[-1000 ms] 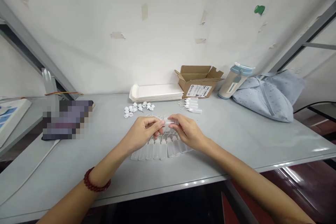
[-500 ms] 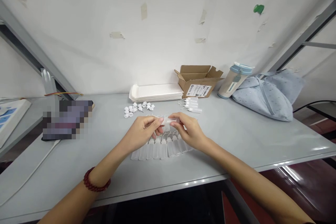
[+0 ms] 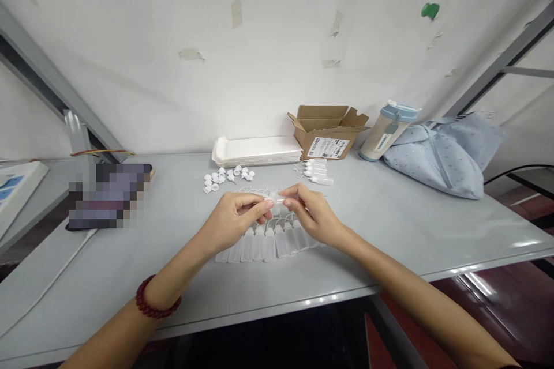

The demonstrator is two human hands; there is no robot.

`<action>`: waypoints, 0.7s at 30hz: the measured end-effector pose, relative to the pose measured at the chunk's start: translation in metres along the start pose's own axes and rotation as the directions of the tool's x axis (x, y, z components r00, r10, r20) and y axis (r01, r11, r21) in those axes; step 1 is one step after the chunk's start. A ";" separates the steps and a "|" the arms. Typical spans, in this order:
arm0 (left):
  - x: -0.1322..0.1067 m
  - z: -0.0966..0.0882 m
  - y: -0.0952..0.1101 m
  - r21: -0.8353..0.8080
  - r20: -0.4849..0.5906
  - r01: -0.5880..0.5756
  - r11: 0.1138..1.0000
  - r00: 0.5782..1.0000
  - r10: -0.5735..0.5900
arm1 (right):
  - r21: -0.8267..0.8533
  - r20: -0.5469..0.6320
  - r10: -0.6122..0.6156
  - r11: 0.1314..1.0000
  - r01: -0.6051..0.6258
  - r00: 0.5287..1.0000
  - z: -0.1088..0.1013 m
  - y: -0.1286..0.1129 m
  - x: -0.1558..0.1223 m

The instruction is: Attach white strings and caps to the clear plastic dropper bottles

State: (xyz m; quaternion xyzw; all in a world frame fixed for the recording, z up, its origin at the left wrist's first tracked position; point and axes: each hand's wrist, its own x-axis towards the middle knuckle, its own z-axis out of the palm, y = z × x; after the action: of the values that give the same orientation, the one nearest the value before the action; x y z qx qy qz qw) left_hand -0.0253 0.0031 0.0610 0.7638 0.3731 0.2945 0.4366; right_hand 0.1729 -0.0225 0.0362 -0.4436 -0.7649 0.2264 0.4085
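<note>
My left hand [image 3: 236, 216] pinches one end of a small translucent plastic bottle [image 3: 280, 201], held over the table. My right hand [image 3: 314, 216] grips its other end between thumb and fingertips. The fingers hide most of the bottle, so I cannot tell whether a cap is on it. Under and in front of both hands lies a row of several clear squeeze bottles [image 3: 269, 245] with thin looped straps. Behind my left hand, several loose white caps [image 3: 222, 177] are scattered. More small capped bottles [image 3: 318, 170] lie side by side behind my right hand.
Against the wall are a stack of white cartons [image 3: 259, 153] and an open cardboard box [image 3: 326, 141]. A tumbler [image 3: 387, 132] and a pale blue cloth bag [image 3: 433, 161] stand to the right. On the left lies a blurred-out phone [image 3: 110, 196] with a white cable [image 3: 56, 282].
My hands have drawn slightly closer together on the bottle, with the right fingers shifting a little to the left. Everything else on the table stays where it was.
</note>
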 end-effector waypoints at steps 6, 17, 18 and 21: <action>-0.003 0.005 -0.004 0.319 -0.081 -0.243 0.916 0.956 0.282 | 0.228 0.049 0.118 0.966 -0.126 0.992 -0.004 -0.002 0.002; -0.003 0.010 -0.003 0.408 -0.045 -0.320 0.855 0.928 0.369 | 0.403 0.058 0.295 0.867 -0.293 0.954 0.000 -0.001 0.006; -0.004 0.009 -0.001 0.374 -0.038 -0.264 0.889 0.954 0.299 | 0.376 0.030 0.291 0.883 -0.280 0.956 0.001 -0.001 0.005; -0.004 0.007 0.003 0.244 -0.015 -0.103 0.964 0.994 0.110 | 0.295 -0.038 0.248 0.928 -0.226 0.968 0.003 0.000 0.003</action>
State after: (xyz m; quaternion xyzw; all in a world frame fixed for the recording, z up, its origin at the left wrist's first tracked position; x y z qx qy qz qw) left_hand -0.0216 -0.0044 0.0597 0.8262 0.3709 0.2805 0.3181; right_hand 0.1694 -0.0201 0.0358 -0.4766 -0.6487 0.3665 0.4667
